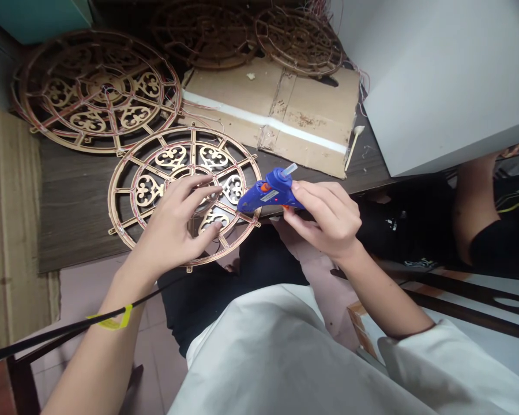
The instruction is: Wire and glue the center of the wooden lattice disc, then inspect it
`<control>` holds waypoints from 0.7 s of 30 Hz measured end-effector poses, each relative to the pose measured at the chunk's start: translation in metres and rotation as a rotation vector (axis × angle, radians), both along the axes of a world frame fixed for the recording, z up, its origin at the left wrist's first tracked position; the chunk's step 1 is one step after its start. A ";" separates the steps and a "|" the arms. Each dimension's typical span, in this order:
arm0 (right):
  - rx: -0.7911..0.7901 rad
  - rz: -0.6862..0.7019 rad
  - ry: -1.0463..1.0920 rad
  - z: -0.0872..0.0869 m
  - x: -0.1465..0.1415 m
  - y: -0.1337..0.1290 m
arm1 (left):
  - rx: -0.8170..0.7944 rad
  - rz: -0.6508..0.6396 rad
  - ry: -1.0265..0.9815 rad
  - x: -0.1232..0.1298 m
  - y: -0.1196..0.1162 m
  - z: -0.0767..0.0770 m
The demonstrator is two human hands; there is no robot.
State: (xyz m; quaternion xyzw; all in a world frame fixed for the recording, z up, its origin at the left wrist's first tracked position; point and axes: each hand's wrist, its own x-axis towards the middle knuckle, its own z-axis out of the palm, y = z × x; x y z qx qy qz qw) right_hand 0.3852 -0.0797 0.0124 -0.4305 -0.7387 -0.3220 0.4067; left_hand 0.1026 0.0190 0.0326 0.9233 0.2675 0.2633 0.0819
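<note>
Dark tabletop (75, 199), right grip (331, 218) clasping glue gun (271, 195), glue stick (289, 169) inserted, left grip (177, 219) spread

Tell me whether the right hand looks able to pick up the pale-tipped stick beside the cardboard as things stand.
Probably not yet: the right hand is gripping the blue glue gun. The way to the stick itself looks free, with nothing visible between them.

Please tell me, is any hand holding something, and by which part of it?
The right hand holds the blue glue gun by its handle, fingers near the orange trigger. The left hand spreads over the wooden wheel, seemingly holding nothing.
</note>
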 end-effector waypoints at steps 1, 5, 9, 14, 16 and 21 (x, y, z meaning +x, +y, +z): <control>-0.011 0.001 -0.005 0.000 0.000 0.000 | 0.002 0.000 -0.005 0.000 0.001 0.000; -0.001 0.011 0.023 0.001 0.000 -0.004 | -0.011 -0.004 -0.009 -0.002 0.000 0.001; 0.042 0.013 0.104 0.006 -0.002 -0.004 | -0.153 0.020 -0.008 -0.006 -0.009 0.006; -0.151 -0.183 0.373 0.015 0.010 0.022 | -0.070 0.160 -0.030 -0.018 -0.015 0.007; -0.271 -0.286 0.476 0.019 0.023 0.040 | -0.036 0.239 -0.072 -0.026 -0.013 0.007; -0.434 -0.461 0.338 0.035 0.047 0.080 | 0.033 0.383 -0.090 -0.047 -0.002 -0.002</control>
